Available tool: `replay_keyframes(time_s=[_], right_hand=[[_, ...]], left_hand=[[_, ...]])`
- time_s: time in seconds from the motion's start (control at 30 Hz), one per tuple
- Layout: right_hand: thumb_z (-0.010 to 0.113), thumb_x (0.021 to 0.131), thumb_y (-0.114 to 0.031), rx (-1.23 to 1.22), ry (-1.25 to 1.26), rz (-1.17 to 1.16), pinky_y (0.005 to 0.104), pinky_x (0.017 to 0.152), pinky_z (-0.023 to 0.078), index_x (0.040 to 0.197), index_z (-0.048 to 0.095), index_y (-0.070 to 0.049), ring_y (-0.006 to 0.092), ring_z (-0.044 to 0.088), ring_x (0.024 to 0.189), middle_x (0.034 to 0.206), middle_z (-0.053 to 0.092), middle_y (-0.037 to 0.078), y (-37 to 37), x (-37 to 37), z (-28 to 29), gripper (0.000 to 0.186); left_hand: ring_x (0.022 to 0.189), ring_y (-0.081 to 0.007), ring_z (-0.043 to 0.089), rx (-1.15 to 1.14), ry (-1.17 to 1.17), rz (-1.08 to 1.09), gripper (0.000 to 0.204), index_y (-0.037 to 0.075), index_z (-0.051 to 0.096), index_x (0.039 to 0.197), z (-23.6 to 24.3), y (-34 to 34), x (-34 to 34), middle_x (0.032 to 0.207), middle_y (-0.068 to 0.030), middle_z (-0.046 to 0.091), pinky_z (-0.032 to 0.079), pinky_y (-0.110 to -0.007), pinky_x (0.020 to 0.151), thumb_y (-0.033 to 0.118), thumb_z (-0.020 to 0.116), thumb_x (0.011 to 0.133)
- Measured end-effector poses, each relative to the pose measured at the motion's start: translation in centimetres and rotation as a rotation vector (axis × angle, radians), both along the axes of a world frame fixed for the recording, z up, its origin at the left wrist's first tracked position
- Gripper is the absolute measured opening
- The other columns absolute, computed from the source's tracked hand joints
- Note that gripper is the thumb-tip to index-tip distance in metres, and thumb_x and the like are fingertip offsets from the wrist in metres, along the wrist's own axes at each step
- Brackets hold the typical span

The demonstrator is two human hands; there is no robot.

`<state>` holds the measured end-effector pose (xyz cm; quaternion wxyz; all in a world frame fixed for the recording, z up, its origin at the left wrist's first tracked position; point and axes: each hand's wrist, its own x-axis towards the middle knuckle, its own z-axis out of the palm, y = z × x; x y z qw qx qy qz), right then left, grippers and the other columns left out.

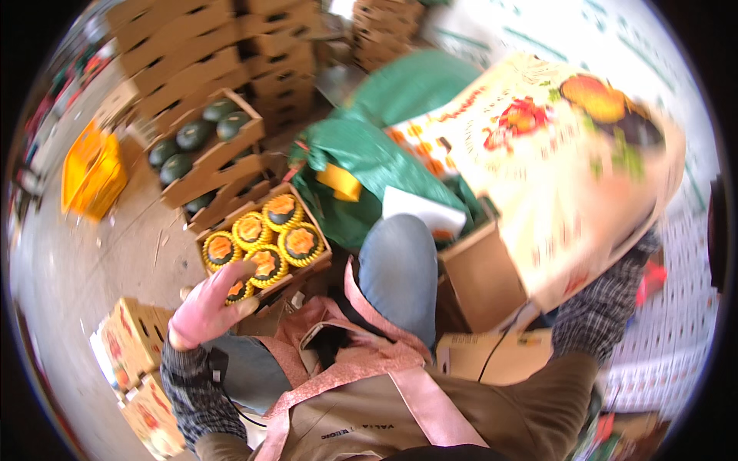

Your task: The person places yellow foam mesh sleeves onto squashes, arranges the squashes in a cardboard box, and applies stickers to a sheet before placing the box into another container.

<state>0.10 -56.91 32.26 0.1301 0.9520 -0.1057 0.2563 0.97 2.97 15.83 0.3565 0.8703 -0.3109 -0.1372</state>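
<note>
My left hand [209, 306], in a pink glove, hovers by the near left corner of an open cardboard tray [317, 260]. Its fingers are stretched out and hold nothing. Several round dark squashes [300, 243] in yellow foam nets with orange labels fill the tray. On my right, a large tan sheet or bag [573, 192] printed with vegetables slants over an open cardboard box [484, 276]. My right forearm [596, 311] in a checked sleeve reaches along its right edge. The right hand itself is hidden behind it.
Stacked trays of bare dark green squashes [194, 136] stand ahead left, before tall stacks of cardboard trays [181, 54]. A yellow crate [94, 173] sits farther left. Green sacks [361, 169] lie ahead. Printed boxes [138, 346] stand at lower left, a white perforated crate [661, 338] at right.
</note>
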Motion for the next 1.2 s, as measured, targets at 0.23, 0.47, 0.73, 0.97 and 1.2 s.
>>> replay_keyframes(time_s=[0.23, 0.47, 0.73, 0.97, 1.2], right_hand=[[0.055, 0.084, -0.02, 0.357, -0.233, 0.307, 0.0422, 0.072, 0.048, 0.096, 0.058, -0.004, 0.0325, 0.057, 0.084, 0.092, 0.058, 0.015, 8.2, 9.7, -6.9, 0.02], [0.055, 0.086, -0.021, 0.475, -0.535, 0.935, 0.0419, 0.072, 0.046, 0.103, 0.055, -0.005, 0.0323, 0.054, 0.087, 0.096, 0.054, 0.013, 21.7, 12.4, -14.2, 0.023], [0.059, 0.087, -0.026, -0.476, -0.677, 1.493, 0.0486, 0.075, 0.046, 0.114, 0.047, -0.006, 0.0321, 0.047, 0.101, 0.118, 0.04, 0.011, 37.2, 7.4, -13.2, 0.036], [0.055, 0.085, -0.048, -0.555, -0.179, 1.886, 0.0462, 0.099, 0.035, 0.12, 0.06, -0.023, 0.0159, 0.046, 0.109, 0.109, 0.05, -0.003, 39.4, 6.2, -18.0, 0.043], [0.047, 0.081, -0.069, 1.805, 0.518, 0.181, 0.052, 0.098, 0.035, 0.135, 0.038, -0.005, 0.0335, 0.046, 0.115, 0.135, 0.042, 0.02, 29.8, 12.6, -26.3, 0.084]], left_hand=[[0.131, -0.0256, 0.033, -0.814, 0.132, 0.306, 0.071, 0.01, 0.013, 0.148, -3.4, 1.7, 4.4, 0.142, -0.0181, 0.033, 0.029, -0.039, 0.106, 0.022, 0.056, 0.092], [0.097, -0.0266, 0.058, -0.839, 0.219, 0.964, 0.089, 0.009, 0.019, 0.143, -8.4, 3.8, 4.8, 0.118, -0.0233, 0.053, 0.05, -0.033, 0.076, 0.057, 0.061, 0.081], [0.103, -0.0375, 0.06, -1.665, 1.132, 0.133, 0.102, 0.009, 0.048, 0.128, -8.2, 4.4, 2.1, 0.12, -0.0176, 0.057, 0.05, -0.052, 0.086, 0.089, 0.024, 0.069], [0.097, -0.0245, 0.065, -1.737, 0.918, 0.571, 0.038, 0.001, 0.056, 0.115, -9.8, 6.8, 6.7, 0.112, -0.0152, 0.064, 0.049, -0.039, 0.093, 0.027, 0.061, 0.087], [0.106, -0.0215, 0.056, -1.511, 0.564, 0.567, 0.054, 0.009, 0.039, 0.129, -14.4, 8.7, 12.2, 0.116, -0.0111, 0.055, 0.051, -0.038, 0.086, 0.025, 0.065, 0.084]])
